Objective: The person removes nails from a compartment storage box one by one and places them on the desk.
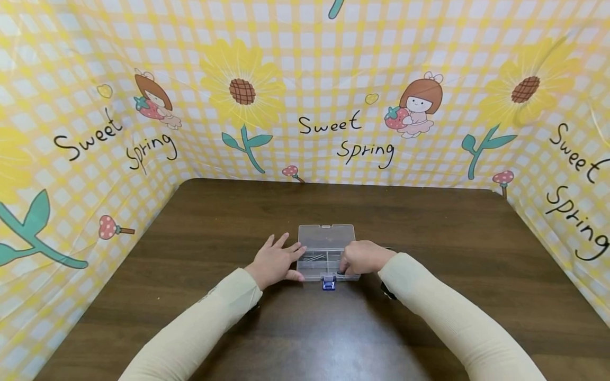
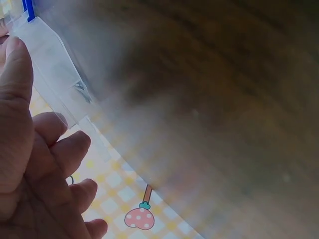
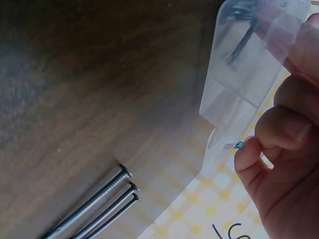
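A clear plastic compartment box [image 1: 312,272] stands on the table with its lid [image 1: 326,236] raised at the back and a blue latch [image 1: 329,283] at the front. Silvery nails [image 1: 314,257] lie in its back left compartment. My left hand [image 1: 275,260] rests at the box's left side, fingers spread, thumb by the front corner. With fingers bent, my right hand [image 1: 364,257] reaches into the right side. Through the plastic, dark nails [image 3: 241,42] show close to its fingertips; I cannot tell whether it pinches one.
Three larger nails [image 3: 97,199] lie side by side on the table, to the right of the box. The brown wooden table [image 1: 229,211] is bordered at the back and sides by a yellow checked cloth [image 1: 310,69] with printed flowers and figures.
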`<state>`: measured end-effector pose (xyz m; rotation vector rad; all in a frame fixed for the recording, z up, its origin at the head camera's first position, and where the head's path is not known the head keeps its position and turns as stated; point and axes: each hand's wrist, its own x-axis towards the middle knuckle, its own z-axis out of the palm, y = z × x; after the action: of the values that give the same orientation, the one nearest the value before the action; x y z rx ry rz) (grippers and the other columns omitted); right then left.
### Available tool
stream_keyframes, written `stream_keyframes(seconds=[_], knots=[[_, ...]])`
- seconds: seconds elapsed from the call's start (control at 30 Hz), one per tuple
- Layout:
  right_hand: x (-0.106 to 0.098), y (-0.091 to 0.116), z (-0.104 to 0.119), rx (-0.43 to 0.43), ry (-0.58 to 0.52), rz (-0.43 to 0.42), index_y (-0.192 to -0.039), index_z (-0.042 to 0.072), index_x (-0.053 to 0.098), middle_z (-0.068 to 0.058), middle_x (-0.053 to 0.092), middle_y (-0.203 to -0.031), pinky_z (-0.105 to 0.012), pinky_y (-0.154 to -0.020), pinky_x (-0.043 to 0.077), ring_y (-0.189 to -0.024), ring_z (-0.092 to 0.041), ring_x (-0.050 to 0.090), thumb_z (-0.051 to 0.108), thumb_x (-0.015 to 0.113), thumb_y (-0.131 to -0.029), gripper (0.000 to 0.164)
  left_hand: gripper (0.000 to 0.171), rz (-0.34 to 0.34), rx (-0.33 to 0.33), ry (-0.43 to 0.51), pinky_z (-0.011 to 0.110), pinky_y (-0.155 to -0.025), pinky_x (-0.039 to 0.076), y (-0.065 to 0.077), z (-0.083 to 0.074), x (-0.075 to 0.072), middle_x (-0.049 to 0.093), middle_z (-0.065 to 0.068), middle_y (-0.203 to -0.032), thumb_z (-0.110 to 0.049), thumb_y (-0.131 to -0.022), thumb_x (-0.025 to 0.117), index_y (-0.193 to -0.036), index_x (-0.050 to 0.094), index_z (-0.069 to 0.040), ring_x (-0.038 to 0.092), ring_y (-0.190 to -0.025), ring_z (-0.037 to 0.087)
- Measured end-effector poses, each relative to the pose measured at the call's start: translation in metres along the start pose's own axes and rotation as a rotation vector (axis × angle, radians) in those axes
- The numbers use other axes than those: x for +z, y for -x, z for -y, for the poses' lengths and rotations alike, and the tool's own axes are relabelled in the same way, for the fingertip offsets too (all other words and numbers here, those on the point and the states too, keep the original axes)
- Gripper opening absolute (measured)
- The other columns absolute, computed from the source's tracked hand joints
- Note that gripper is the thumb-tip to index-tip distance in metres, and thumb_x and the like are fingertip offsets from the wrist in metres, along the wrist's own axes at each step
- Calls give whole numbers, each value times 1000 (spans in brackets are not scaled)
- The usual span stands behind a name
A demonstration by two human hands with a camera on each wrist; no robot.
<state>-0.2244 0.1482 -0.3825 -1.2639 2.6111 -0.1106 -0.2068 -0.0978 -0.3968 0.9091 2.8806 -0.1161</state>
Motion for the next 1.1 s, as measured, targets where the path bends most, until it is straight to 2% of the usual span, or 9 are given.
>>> stream_keyframes(seconds=[0.13,0.23,0.33,0.57,0.7,0.93,1.1], knots=[[1,0,-1,-1,-2,-7,-80,12,76,2,71,-88,-30,-74,53,-81,-12,64,2,68,-83,13,76,11,-3,35,55,-109,25,-1,0,1,45,5,-145,-56,-83,57,-145,45,-14,32,-137,38],[2,-1,0,15,-3,-1,-80,11,76,2,71,-87,-30,-74,53,-79,-12,63,3,69,-83,11,77,6,0,2,49,-102,37,-2,-1,-1,49,6,-143,-57,-81,58,-143,47,-14,46,-126,39],[3,-1,0,27,3,1,-82,11,76,1,71,-87,-30,-74,53,-79,-12,64,5,70,-84,9,78,4,-4,-50,44,-92,45,-2,-3,-2,51,5,-141,-60,-80,58,-143,48,-15,55,-115,37],[3,0,-1,-20,46,-27,-79,12,75,2,71,-85,-29,-71,53,-77,-12,64,0,68,-82,14,78,23,-23,-74,42,-86,48,-4,-3,-2,50,3,-142,-61,-80,57,-144,47,-16,57,-111,35],[3,0,-1,-28,45,-28,-73,12,71,4,67,-77,-27,-64,50,-66,-9,56,-2,66,-81,16,78,19,-24,-54,41,-80,50,-4,-3,-2,51,4,-141,-59,-80,60,-143,48,-16,60,-104,35],[3,2,0,-19,29,-30,-68,13,67,8,60,-71,-23,-59,46,-61,-6,48,-2,66,-81,20,78,24,-23,-36,40,-77,51,-4,-4,-2,50,4,-141,-59,-79,60,-143,47,-16,61,-101,34],[2,2,0,-48,53,-35,-53,17,45,12,35,-56,-21,-50,25,-53,-5,29,-1,64,-78,36,79,16,-21,-65,40,-76,52,-4,-4,-4,51,2,-141,-60,-78,60,-143,48,-17,62,-99,32]])
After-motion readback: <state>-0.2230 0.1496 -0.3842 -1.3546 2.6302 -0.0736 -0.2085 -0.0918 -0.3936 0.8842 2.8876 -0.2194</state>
